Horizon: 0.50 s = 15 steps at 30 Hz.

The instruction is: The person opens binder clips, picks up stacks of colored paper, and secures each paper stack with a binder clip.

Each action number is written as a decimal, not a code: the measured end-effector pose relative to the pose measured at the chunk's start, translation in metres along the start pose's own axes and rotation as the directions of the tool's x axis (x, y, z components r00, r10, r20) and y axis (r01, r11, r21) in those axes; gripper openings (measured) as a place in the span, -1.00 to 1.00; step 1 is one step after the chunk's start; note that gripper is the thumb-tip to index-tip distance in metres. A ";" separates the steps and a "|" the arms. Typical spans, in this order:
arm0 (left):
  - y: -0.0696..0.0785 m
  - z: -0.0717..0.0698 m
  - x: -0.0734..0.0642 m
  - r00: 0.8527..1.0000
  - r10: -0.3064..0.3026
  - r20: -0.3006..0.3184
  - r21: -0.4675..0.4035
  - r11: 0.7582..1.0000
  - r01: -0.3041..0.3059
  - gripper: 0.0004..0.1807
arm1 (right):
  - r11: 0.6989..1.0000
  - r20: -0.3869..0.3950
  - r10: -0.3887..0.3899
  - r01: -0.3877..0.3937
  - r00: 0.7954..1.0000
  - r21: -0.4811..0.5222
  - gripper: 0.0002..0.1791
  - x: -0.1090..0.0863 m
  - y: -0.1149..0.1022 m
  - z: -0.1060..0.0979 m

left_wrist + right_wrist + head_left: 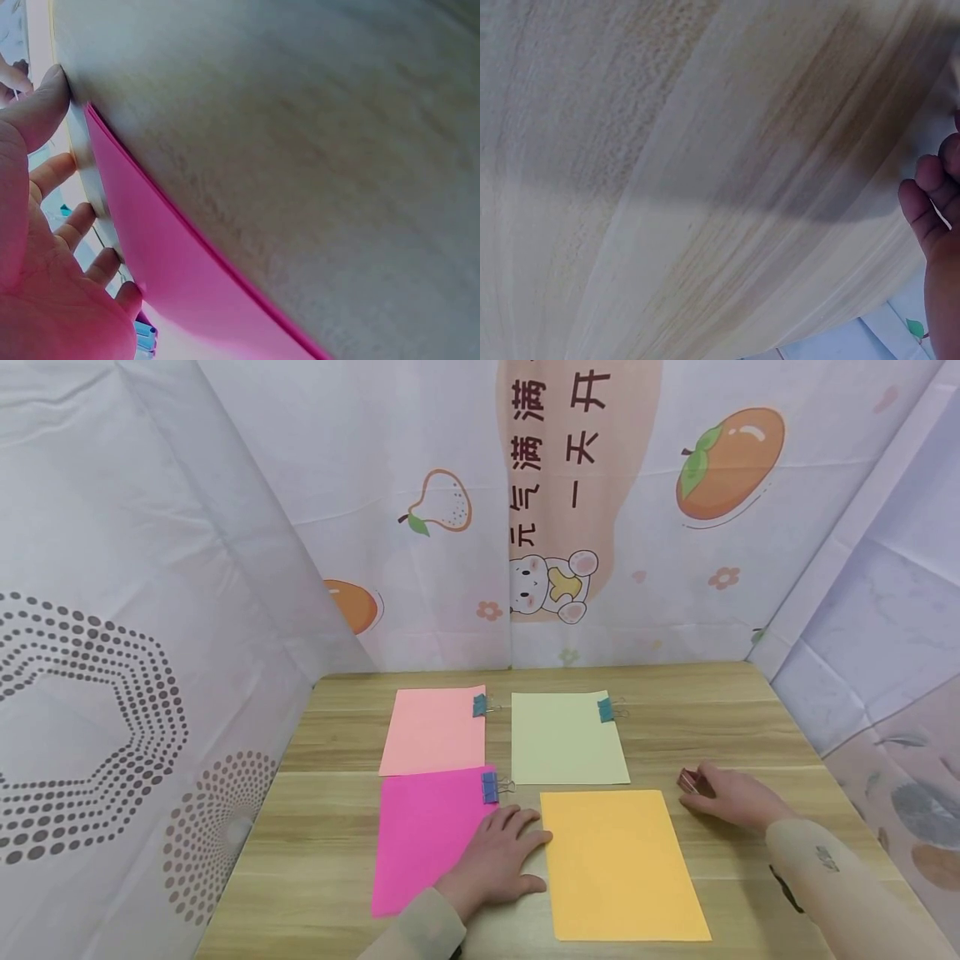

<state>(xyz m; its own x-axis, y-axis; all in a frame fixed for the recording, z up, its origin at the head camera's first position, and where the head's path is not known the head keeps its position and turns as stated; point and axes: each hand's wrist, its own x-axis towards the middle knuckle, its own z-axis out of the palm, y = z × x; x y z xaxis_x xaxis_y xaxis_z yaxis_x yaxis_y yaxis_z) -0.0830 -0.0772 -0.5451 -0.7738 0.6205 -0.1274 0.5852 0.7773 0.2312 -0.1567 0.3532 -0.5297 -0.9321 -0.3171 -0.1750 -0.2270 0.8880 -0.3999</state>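
Note:
My right hand (738, 795) pinches a dark red binder clip (692, 781) between thumb and fingers, right of the orange paper (622, 864). In the right wrist view its fingers (922, 214) curl at the right edge, and the clip is hardly visible. My left hand (495, 860) lies spread over the right edge of the magenta paper (427, 843), its fingertips reaching the left edge of the orange sheet. From the left wrist, the palm and loosely spread fingers (79, 225) show beside the magenta stack (172, 255). A blue binder clip (490, 787) grips the magenta paper's top right corner.
Behind lie a salmon-pink paper (435, 731) and a pale green paper (566, 739), each with a teal binder clip (606, 710) at its top right corner. Printed cloth (435, 610) hangs at the back and both sides of the wooden table (300, 860).

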 end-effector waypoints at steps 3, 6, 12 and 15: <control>0.000 0.000 0.000 1.000 -0.002 0.002 0.002 1.000 0.002 -0.31 | 0.999 -0.004 0.015 -0.015 1.000 -0.028 -0.52 0.001 -0.002 -0.001; 0.000 0.000 0.000 1.000 -0.002 0.005 0.002 1.000 0.002 -0.31 | 0.999 -0.003 0.001 -0.001 1.000 -0.052 -0.53 0.001 -0.003 -0.003; 0.000 0.000 0.001 1.000 -0.001 0.007 0.010 1.000 0.001 -0.31 | 0.997 -0.003 -0.018 0.017 1.000 -0.074 -0.54 0.001 -0.007 -0.005; 0.001 -0.001 0.001 1.000 0.001 0.007 0.018 1.000 -0.001 -0.30 | 0.996 -0.009 -0.030 0.029 1.000 -0.086 -0.55 0.001 -0.005 -0.004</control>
<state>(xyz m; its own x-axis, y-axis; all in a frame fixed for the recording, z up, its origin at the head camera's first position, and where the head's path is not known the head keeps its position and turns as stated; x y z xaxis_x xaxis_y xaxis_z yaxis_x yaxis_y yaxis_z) -0.0838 -0.0762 -0.5440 -0.7713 0.6221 -0.1343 0.5904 0.7782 0.2143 -0.1576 0.3493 -0.5246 -0.9275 -0.3404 -0.1547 -0.2774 0.9038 -0.3258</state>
